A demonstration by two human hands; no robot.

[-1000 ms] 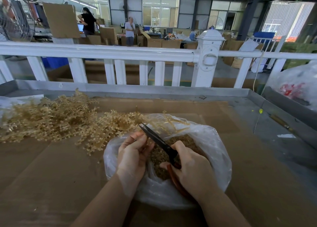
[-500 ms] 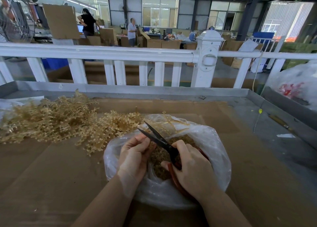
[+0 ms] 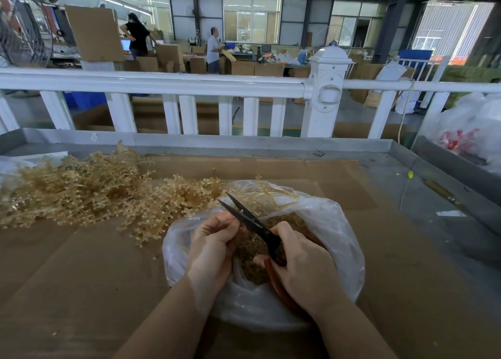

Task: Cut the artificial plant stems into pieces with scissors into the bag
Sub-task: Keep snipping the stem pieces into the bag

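the right hand (image 3: 303, 266) grips black-bladed scissors with red handles (image 3: 252, 223), blades parted over a clear plastic bag (image 3: 336, 228) of cut golden-tan pieces. the left hand (image 3: 214, 242), fingers curled, sits beside the blades. a pile of golden-tan artificial plant stems (image 3: 89, 190) lies left on brown cardboard (image 3: 81, 277).

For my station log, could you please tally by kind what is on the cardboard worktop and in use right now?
Hands: 2 (left, right)
Scissors: 1
Clear plastic bag: 1
Pile of uncut plant stems: 1
Total: 5
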